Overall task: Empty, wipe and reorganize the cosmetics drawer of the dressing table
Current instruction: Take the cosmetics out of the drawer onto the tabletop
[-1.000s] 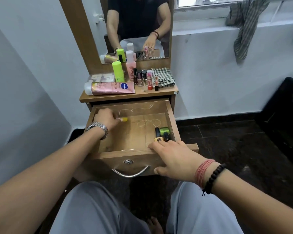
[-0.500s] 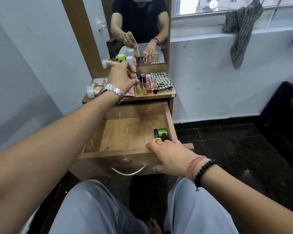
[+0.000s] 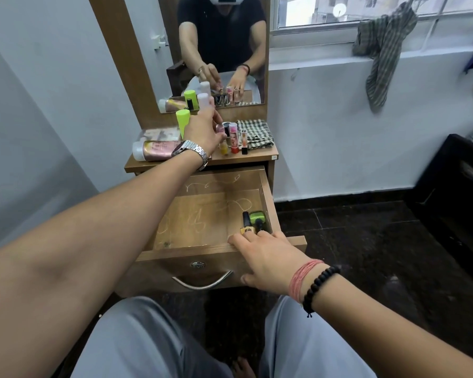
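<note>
**Two items left in the drawer: the emptying step near its end**

Two small bottles (image 3: 253, 222), one with a lime-green body, lie in the lower-right corner of the open drawer (image 3: 202, 214) at frame centre; the rest of its scribbled wooden floor is bare. The left hand (image 3: 202, 130), reaching toward upper centre, hovers over the dressing-table top (image 3: 260, 155) with its fingers curled round or just above a small yellow bottle (image 3: 224, 148) beside the row of lipsticks (image 3: 234, 137); whether it pinches the bottle or has let go cannot be told. The right hand (image 3: 268, 257) rests on the drawer's front edge, fingers draped over the rim and fingertips touching the two bottles, thumb against the drawer face; it grips nothing.

Judged step: emptying, with wiping not yet begun. The next move calls for lifting out the last two bottles, then taking up the folded checked cloth (image 3: 254, 132) at the right of the tabletop.
</note>
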